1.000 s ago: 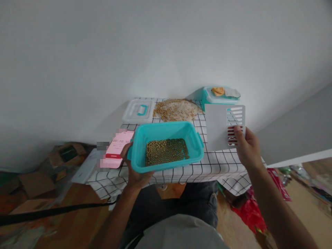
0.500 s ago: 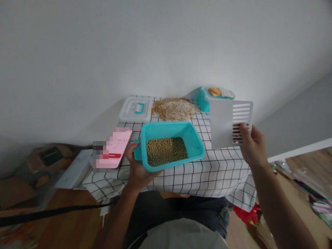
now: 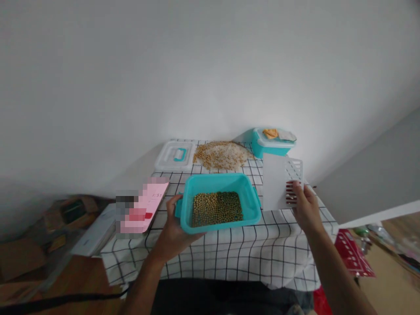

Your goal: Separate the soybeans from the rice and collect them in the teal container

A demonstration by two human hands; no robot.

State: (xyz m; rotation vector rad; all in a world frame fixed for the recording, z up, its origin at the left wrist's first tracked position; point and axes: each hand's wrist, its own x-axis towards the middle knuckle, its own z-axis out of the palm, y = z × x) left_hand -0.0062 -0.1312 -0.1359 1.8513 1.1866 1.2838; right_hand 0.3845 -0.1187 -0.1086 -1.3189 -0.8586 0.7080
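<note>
My left hand (image 3: 175,225) grips a turquoise plastic tub (image 3: 251,199) by its left end, with fingers around the side and under it. Round yellow-green beans (image 3: 216,208) cover the bottom of the tub. In my right hand (image 3: 306,205) is a thin white plastic board (image 3: 274,181), held at its slotted end, just right of the tub. Behind the tub lies a heap of tan beans mixed with whitish grains (image 3: 225,155). A clear lid with a turquoise handle (image 3: 175,156) rests left of the heap.
A second turquoise tub (image 3: 271,148), lidded, stands at the back right with an orange cloth (image 3: 271,133) on top. A phone (image 3: 151,205) leans on the left side of the checked tablecloth (image 3: 236,253). Cardboard boxes (image 3: 70,212) sit lower left. The wall (image 3: 210,74) rises behind.
The view has shifted, so the table appears lower. The white board has come slightly left, closer to the tub, and its angle has changed. Both hands keep their holds.
</note>
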